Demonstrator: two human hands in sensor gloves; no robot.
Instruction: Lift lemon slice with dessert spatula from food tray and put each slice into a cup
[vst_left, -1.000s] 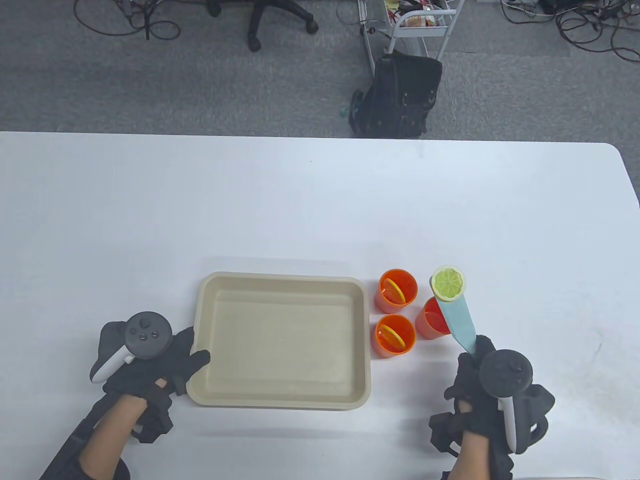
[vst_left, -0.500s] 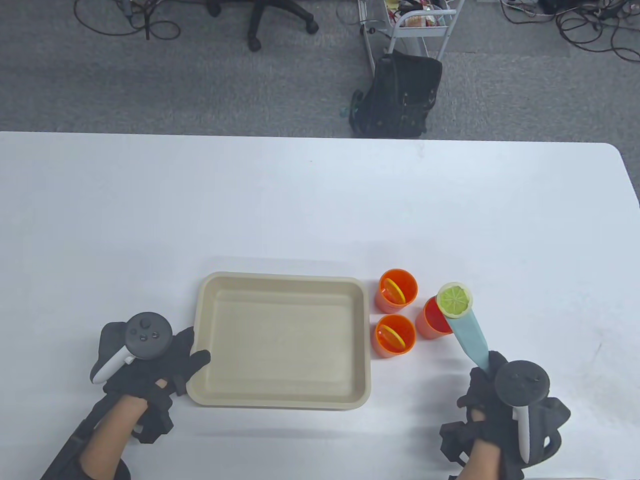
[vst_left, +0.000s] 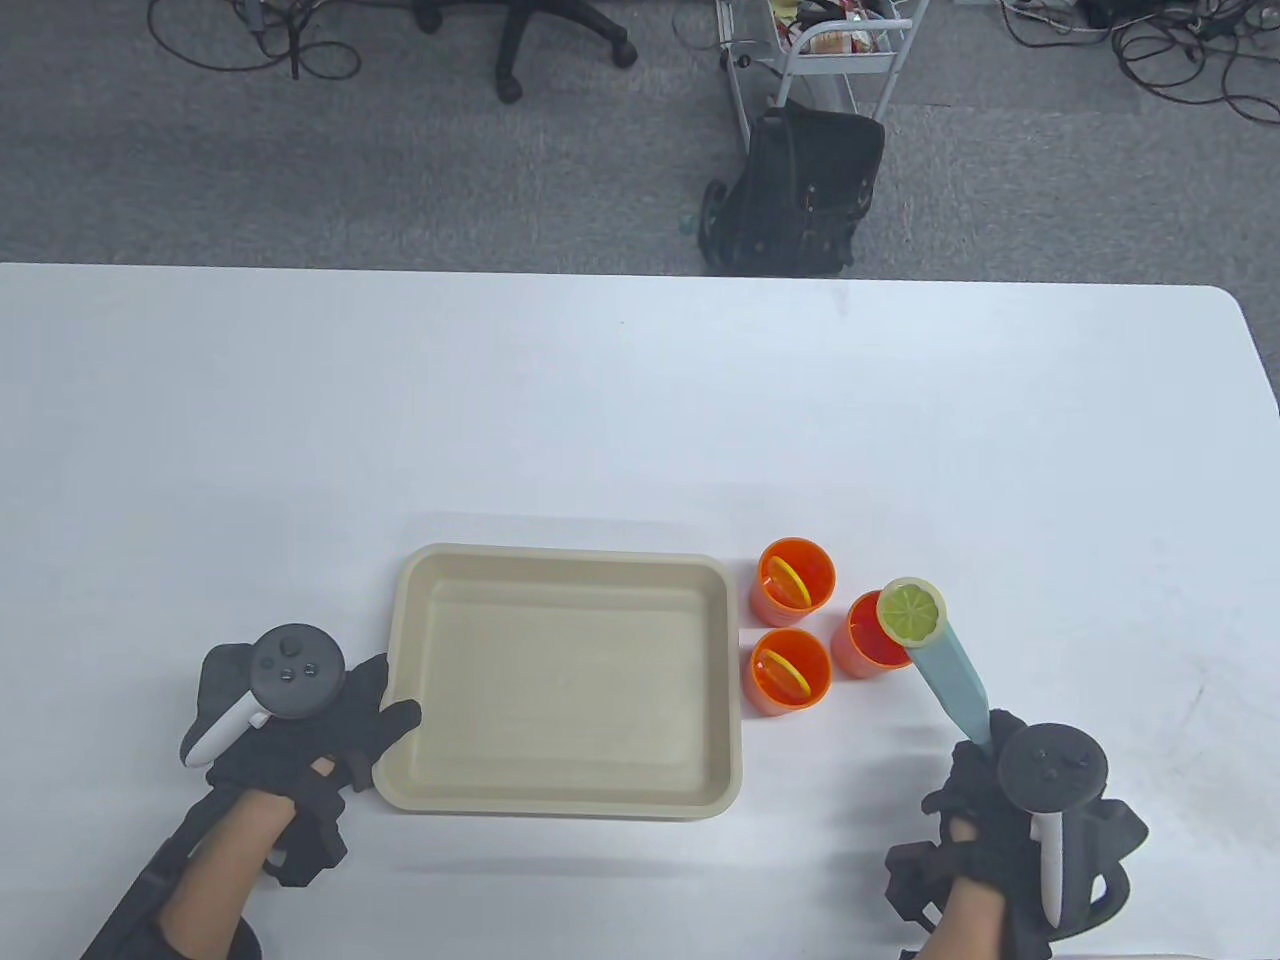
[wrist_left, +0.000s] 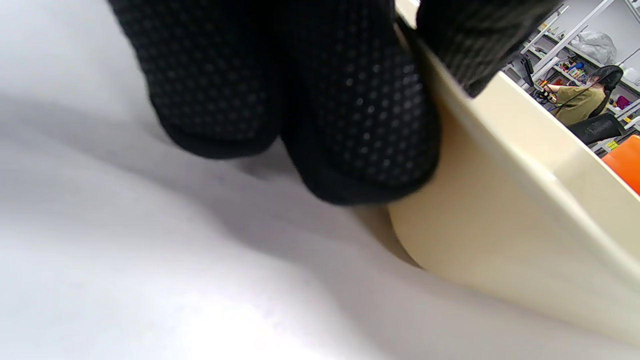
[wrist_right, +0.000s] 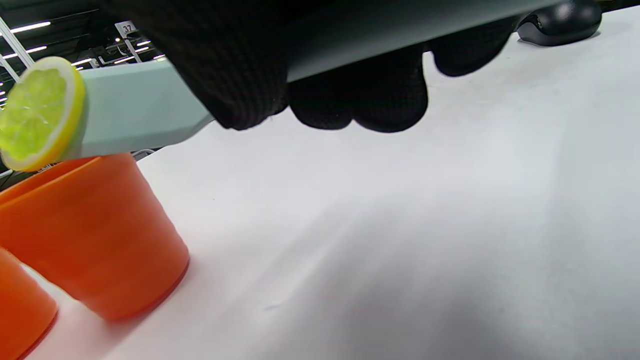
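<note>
R hand grips the pale-blue dessert spatula w/ fingers curled round the handle, the lemon slice on its tip right over the rim of the nearest orange cup. L hand rests relaxed on the surface, fingers touching the beige food tray's near-left corner. Two other cups each hold a slice.

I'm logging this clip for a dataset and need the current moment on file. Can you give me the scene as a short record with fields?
tray: beige food tray, no slices left in it
cups: three orange cups; far cup and near cup each hold a slice
third cup: right cup, no slice visible inside
slice: lemon slice on spatula tip, above right cup's rim
right hand: grips dessert spatula
left hand: fingers touch tray's left edge
</note>
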